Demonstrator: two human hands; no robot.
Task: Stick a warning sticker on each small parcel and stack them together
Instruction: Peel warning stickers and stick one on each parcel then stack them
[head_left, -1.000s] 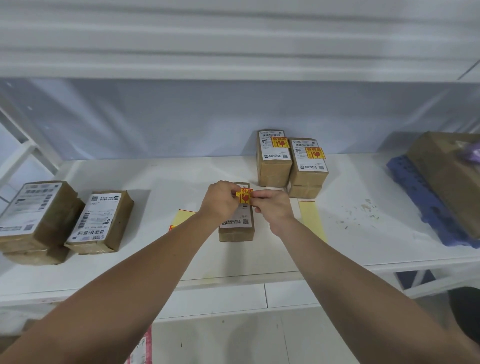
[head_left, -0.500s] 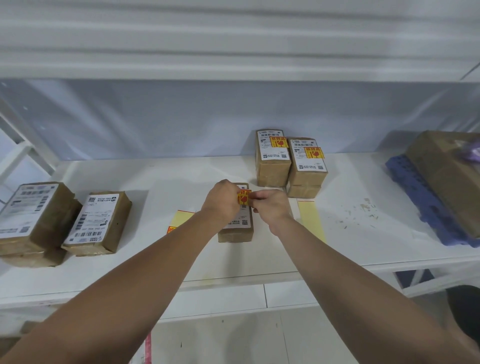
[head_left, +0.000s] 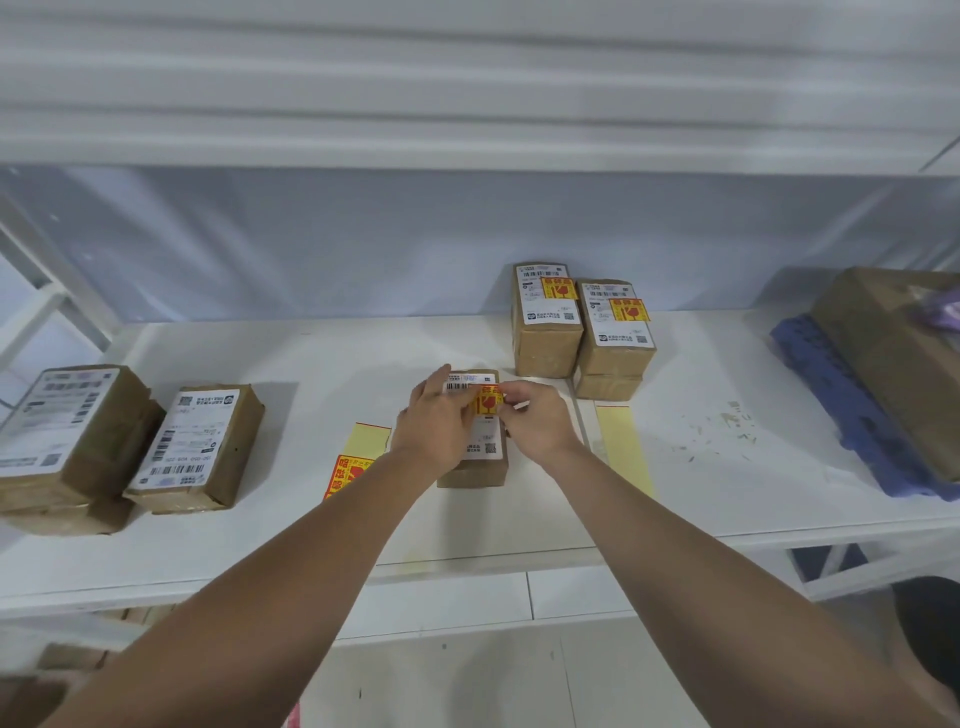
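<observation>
We are looking down at the parcel (head_left: 470, 474) lying mid-desk (head_left: 727, 467), its long axis running straight away from us toward the back wall. The warning sticker (head_left: 487, 404) is sitting on the far half of its white label, right between our two hands, so neither one is nearer. The left hand (head_left: 434, 423) is lying over the label from the left, fingers (head_left: 441, 382) nearly straight and a little apart, touching the sticker's left edge. The right hand (head_left: 537, 423) is sitting just beside it, fingers (head_left: 511, 399) curled, apparently pinching the right edge. We are judging that pressing straight down is next, with the stickered parcels (head_left: 545, 332) waiting back-right.
</observation>
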